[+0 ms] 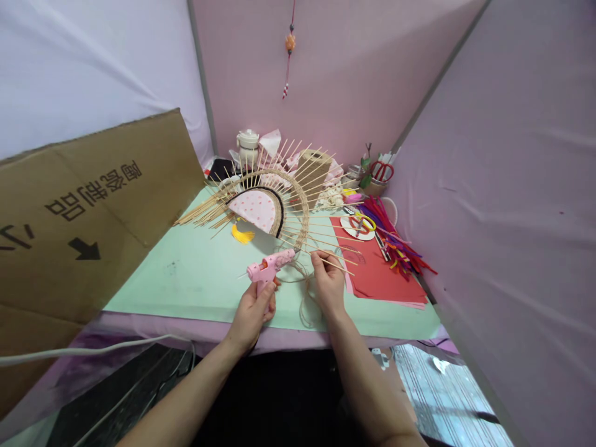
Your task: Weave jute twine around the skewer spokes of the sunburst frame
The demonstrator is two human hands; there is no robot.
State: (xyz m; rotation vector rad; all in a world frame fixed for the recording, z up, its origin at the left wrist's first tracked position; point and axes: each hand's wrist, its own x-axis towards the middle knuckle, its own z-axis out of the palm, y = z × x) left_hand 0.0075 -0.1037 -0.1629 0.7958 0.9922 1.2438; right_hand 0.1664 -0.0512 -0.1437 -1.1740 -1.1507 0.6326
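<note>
My left hand [255, 313] is wrapped round the handle of a pink hot glue gun [267, 267]. The gun's nozzle points right, at the lower end of a woven twine band on a fan-shaped craft [305, 214]. Thin wooden sticks radiate from this craft, and its half-round middle [256, 210] is pale pink with dots, edged in black and tan. My right hand [329, 285] is closed in a pinch beside the lowest sticks, apparently on twine; the fingers partly hide it. Loose twine [305, 304] loops on the table between both hands. A yellow tassel [243, 234] lies under the craft.
Red paper sheets [372, 267], a white disc with scissors [357, 227] and colourful fuzzy stems [400, 242] lie at right. A twine spool [314, 171], white jar [248, 146] and red-handled scissors [382, 171] stand behind. A cardboard panel [93, 217] leans at left.
</note>
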